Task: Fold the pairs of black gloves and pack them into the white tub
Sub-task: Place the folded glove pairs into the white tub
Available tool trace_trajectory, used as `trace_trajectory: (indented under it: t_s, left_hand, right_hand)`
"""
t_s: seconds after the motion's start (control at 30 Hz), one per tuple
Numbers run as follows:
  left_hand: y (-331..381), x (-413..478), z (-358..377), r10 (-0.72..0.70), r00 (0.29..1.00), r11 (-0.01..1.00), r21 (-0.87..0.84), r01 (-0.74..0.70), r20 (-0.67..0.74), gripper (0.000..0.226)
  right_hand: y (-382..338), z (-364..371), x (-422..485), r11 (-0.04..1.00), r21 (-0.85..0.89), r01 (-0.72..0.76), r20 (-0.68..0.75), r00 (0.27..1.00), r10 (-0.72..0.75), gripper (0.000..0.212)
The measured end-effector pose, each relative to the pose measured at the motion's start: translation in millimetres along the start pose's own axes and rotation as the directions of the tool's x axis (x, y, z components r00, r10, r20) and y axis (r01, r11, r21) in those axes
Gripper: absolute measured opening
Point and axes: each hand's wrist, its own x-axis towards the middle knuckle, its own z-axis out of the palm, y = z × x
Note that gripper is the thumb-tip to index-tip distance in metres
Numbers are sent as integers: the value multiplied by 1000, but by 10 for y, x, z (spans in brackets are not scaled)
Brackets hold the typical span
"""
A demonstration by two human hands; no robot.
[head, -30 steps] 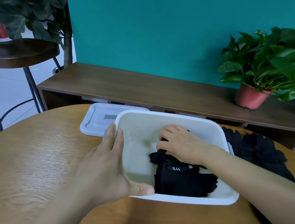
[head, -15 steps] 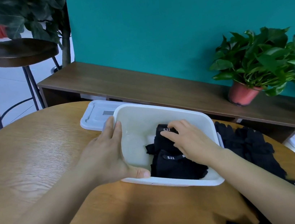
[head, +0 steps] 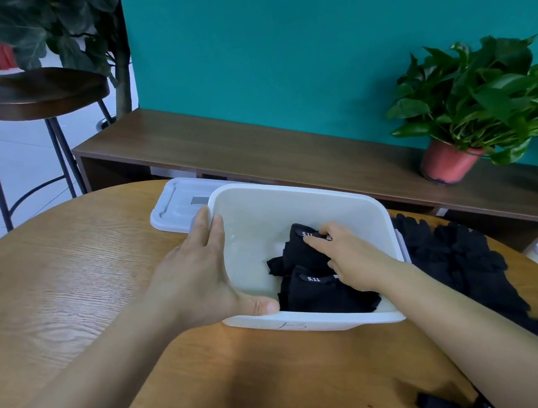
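The left hand (head: 198, 276) clasps the left wall of the white tub (head: 293, 191), fingers (head: 211, 227) laid along the outside and thumb (head: 264, 306) hooked over the near rim. Inside, toward its right side, the folded black gloves (head: 325, 294) lie stacked. The right hand (head: 355, 261) reaches in over them, fairly straight-fingered, apparently pressing the far pair rather than pinching it.

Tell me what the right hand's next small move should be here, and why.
Probably lift the right hand out of the white tub and reach for the loose glove pile on the table beside it. Two folded pairs already lie inside, the fingers merely press the far one, and the left hand grips the rim.
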Motion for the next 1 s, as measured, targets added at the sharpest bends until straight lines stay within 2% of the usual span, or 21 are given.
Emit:
trace_trajectory:
  t_s: [0.2, 0.33, 0.5, 0.6, 0.73, 0.83, 0.9, 1.0]
  left_hand:
    - [16, 7, -5, -13, 1000, 1000, -5, 13, 4, 157]
    - [40, -16, -36, -10, 1000, 1000, 11, 10, 10, 160]
    - [65, -36, -26, -27, 1000, 999, 18, 27, 3, 160]
    - [94, -55, -33, -32, 999, 999, 21, 32, -3, 156]
    - [94, -49, -42, -17, 1000, 1000, 8, 17, -18, 162]
    - [110, -63, -38, -38, 999, 999, 14, 38, -7, 158]
    - [121, -54, -36, -48, 999, 999, 9, 48, -8, 156]
    - [116, -11, -60, -62, 998, 998, -29, 62, 15, 160]
  right_hand:
    - [-8, -11, 44, 1000, -14, -7, 75, 997, 8, 76]
    - [-9, -49, -6, 1000, 1, -28, 64, 998, 27, 74]
    - [-77, -216, -222, 998, -49, -43, -72, 997, 40, 54]
    - [-104, -319, -447, 998, -21, -64, -179, 982, 59, 47]
    - [-60, -287, -736, 995, 93, -37, -411, 909, 72, 40]
    - [-21, -148, -925, 971, 235, -43, -546, 820, 169, 37]
    - [-26, -59, -1011, 937, 344, -67, -537, 804, 255, 42]
    - [-62, 44, -1071, 838, 535, -102, -412, 835, 364, 52]
